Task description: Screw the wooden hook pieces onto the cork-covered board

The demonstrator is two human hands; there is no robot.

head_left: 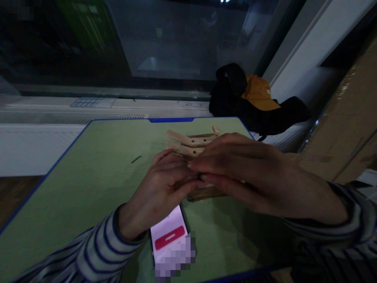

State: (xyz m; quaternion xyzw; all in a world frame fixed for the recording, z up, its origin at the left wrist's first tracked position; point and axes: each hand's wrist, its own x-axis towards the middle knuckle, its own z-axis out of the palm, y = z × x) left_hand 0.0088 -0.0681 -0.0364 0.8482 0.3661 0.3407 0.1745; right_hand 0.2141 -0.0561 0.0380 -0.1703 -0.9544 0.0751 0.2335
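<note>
A small pile of pale wooden pieces [191, 142] with drilled holes lies on a green mat [88, 184]. My left hand [159, 192] is curled at the near side of the pile, fingers closed around something I cannot make out. My right hand [253, 173] reaches across from the right, fingers stretched flat and pressed together over the wooden pieces, fingertips meeting my left hand. Both arms wear striped sleeves. The lower part of the pile is hidden under my hands.
A lit phone [169, 234] lies on the mat beneath my left wrist. A short dark pin [136, 159] lies on the mat at the left. A black bag with an orange cap [259, 94] sits on the windowsill behind. Cardboard boxes [347, 137] stand at the right.
</note>
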